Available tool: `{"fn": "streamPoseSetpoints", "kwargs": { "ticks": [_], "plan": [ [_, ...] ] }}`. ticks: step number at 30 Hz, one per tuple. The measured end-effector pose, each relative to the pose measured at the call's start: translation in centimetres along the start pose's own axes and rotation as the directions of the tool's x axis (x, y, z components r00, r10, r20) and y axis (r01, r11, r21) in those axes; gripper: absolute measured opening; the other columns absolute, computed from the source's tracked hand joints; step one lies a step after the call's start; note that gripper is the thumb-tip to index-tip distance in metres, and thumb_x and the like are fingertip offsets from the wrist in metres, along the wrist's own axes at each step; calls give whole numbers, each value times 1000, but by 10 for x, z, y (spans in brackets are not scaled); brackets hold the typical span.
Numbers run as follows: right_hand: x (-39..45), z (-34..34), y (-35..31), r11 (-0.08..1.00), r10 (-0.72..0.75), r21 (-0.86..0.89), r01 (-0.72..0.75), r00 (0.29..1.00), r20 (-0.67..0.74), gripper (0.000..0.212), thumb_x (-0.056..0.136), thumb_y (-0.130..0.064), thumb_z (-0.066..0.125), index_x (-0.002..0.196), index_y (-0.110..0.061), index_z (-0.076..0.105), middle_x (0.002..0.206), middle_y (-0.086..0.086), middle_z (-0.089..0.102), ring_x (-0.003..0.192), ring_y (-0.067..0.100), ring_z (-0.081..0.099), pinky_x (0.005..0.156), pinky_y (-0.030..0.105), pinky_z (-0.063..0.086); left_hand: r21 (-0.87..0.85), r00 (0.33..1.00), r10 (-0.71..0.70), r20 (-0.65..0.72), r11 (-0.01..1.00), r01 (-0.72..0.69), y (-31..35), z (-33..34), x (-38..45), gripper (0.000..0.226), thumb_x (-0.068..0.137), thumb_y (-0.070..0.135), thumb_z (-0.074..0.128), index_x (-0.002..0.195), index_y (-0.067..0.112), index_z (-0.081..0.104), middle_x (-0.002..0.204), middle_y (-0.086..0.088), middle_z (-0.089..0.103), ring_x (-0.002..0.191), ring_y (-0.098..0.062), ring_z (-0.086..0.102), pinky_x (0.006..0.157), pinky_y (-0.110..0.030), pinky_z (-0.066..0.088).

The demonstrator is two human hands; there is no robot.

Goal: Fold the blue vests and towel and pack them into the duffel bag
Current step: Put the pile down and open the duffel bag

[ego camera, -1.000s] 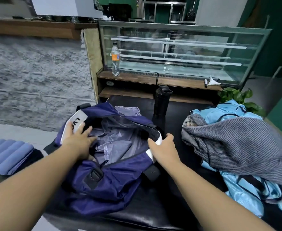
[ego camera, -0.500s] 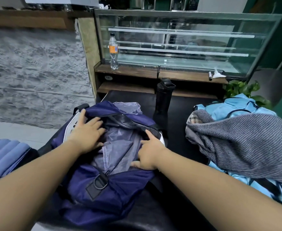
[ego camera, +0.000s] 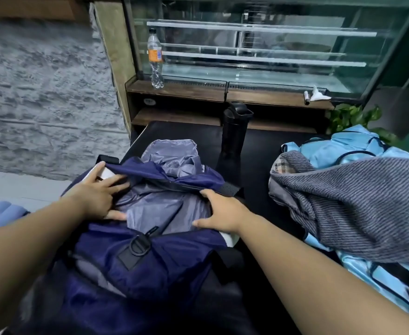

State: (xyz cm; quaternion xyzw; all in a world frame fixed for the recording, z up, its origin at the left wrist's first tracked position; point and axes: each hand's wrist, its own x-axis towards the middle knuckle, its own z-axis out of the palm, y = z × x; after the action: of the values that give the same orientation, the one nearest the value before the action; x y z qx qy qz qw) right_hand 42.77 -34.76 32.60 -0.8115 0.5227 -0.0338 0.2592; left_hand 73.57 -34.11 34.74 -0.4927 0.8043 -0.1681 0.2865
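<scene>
A navy duffel bag (ego camera: pixel 150 267) lies unzipped on the black table (ego camera: pixel 259 151), its grey lining (ego camera: pixel 160 209) showing. My left hand (ego camera: pixel 97 197) rests on the left side of the opening with fingers spread, fingertips on the lining and the white end panel. My right hand (ego camera: pixel 222 213) lies on the right side of the opening, thumb along the near edge, fingers over the lining. To the right, light blue vests (ego camera: pixel 338 148) lie in a heap under a grey striped towel (ego camera: pixel 358 204).
A black flask (ego camera: pixel 235 131) stands on the table behind the bag. A clear bottle (ego camera: pixel 155 59) stands on the wooden shelf before the glass display case (ego camera: pixel 259 44). A green plant (ego camera: pixel 353 117) sits back right. A blue padded cushion (ego camera: pixel 0 213) lies at the left.
My right hand slid from the bag's right rim to the lining, then back to the right side. My left hand stayed on the left side, and the camera tilted down and closer.
</scene>
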Motion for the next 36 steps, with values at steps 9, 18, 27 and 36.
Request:
{"fn": "streamPoseSetpoints", "kwargs": {
  "ticks": [9, 18, 27, 36],
  "plan": [
    [6, 36, -14, 976, -49, 196, 89, 979, -199, 80, 84, -38, 65, 149, -32, 19, 147, -14, 41, 130, 15, 46, 103, 33, 40, -431, 931, -362, -43, 847, 310, -2, -9, 29, 44, 95, 50, 40, 133, 27, 46, 136, 8, 51, 135, -12, 36, 111, -57, -10],
    [10, 34, -13, 986, -67, -165, -5, 903, -425, 63, 96, -28, 46, 152, -24, 18, 159, -10, 14, 147, 10, 2, 117, 35, 4, -344, 959, -280, 33, 898, 274, 48, -12, 42, 91, 66, 84, 37, 143, 37, 32, 156, 1, 14, 144, -34, 0, 106, -71, -1],
    [29, 38, -16, 929, -4, -361, -87, 970, -244, 60, 102, -33, 28, 153, -18, 1, 161, -4, -7, 147, 17, -12, 117, 44, -3, -611, 975, 61, 215, 787, 85, 108, 7, 8, 78, 93, 15, 37, 142, 54, -11, 137, 16, -41, 137, -23, -36, 111, -62, -13],
    [-3, 43, -15, 780, -488, -546, 305, 843, -225, 49, 91, -41, 33, 135, -30, 52, 150, -1, 39, 142, 22, 30, 113, 54, 19, -657, 982, 120, 144, 754, 4, 107, -1, -7, 66, 87, 20, 46, 147, 36, 24, 160, 7, -10, 147, -31, -5, 117, -50, 15]
  ]
}}
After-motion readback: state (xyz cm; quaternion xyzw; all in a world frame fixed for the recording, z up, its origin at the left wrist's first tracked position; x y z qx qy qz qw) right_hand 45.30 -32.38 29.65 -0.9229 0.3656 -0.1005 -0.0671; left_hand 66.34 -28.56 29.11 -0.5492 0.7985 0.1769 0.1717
